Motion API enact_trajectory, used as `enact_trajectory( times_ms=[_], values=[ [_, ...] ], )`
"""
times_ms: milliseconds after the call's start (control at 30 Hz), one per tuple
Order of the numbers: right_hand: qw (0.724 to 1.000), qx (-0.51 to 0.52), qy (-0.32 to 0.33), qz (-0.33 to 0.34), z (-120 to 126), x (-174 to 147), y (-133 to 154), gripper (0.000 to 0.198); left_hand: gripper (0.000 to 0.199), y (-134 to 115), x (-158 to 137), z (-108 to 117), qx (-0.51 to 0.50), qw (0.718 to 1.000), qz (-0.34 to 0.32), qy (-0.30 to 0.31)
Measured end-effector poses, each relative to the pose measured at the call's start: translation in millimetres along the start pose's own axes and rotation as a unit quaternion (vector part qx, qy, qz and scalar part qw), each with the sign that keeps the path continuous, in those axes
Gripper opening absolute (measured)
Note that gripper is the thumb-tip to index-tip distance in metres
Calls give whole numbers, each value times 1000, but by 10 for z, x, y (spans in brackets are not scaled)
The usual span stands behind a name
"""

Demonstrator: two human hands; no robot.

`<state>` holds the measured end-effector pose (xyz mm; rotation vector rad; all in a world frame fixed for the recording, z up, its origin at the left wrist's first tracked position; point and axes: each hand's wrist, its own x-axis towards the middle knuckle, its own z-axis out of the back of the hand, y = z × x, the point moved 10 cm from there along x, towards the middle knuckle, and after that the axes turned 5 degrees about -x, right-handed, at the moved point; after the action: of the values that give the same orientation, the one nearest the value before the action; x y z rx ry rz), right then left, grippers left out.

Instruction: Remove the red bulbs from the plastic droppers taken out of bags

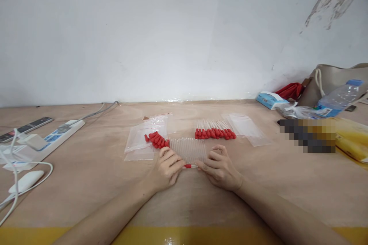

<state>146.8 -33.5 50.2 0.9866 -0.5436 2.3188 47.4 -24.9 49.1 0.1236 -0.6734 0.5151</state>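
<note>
Between my hands, a red rubber dropper bulb and a thin clear dropper tube meet end to end in one line. My left hand pinches the bulb, while my right hand grips the tube, most of which its fingers hide. Just beyond, a row of clear tubes lies side by side on the table. A small pile of loose red bulbs sits by my left fingers. Farther back to the right is a row of droppers with red bulbs toward me.
Clear zip bags lie at the left of the pile, with another bag at the right. A white power strip with cables occupies the left. On the right are a tissue pack, a plastic bottle and a beige bag.
</note>
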Motion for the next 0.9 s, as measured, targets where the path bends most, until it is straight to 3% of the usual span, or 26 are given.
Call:
enact_trajectory(
  times_ms=[300, 400, 533, 667, 733, 900],
  values=[
    [999, -9, -26, 33, 120, -25, 35, 24, 15, -10, -32, 21, -19, 1000, 16, 6],
    [999, -9, -20, 26, 135, -67, -57, 28, 15, 102, -66, 104, -32, 998, 46, -22],
    [994, -39, -31, -101, 145, -151, -467, 26, 14, 552, -214, 469, -40, 972, 165, -162],
    [970, -83, 12, -228, 43, -230, -756, 24, 22, 1162, -526, 766, -11, 905, 337, -258],
    [957, -92, 45, -272, -12, -269, -820, 23, 29, 1442, -718, 834, 2, 870, 417, -264],
    [934, -109, 117, -320, -140, -354, -869, 18, 35, 1909, -1047, 694, -11, 829, 540, -147]
  ],
)
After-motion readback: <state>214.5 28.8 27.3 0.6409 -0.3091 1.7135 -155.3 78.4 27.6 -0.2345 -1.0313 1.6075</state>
